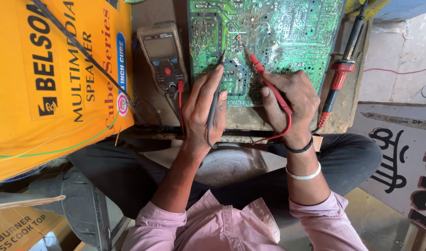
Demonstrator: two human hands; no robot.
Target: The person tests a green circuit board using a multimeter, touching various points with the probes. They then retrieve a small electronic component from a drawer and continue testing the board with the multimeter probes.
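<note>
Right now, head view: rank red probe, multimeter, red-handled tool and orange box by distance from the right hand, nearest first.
1. Red probe: held in the right hand, tip on the green circuit board.
2. Red-handled tool: just right of that hand, lying at the board's edge.
3. Multimeter: left, beyond the left hand.
4. Orange box: far left.

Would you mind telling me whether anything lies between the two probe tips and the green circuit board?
Nothing visible does. The left hand holds the slim black probe and the right hand the red probe; both tips sit on bare solder side of the green circuit board. The grey handheld multimeter lies off to the side.
</note>
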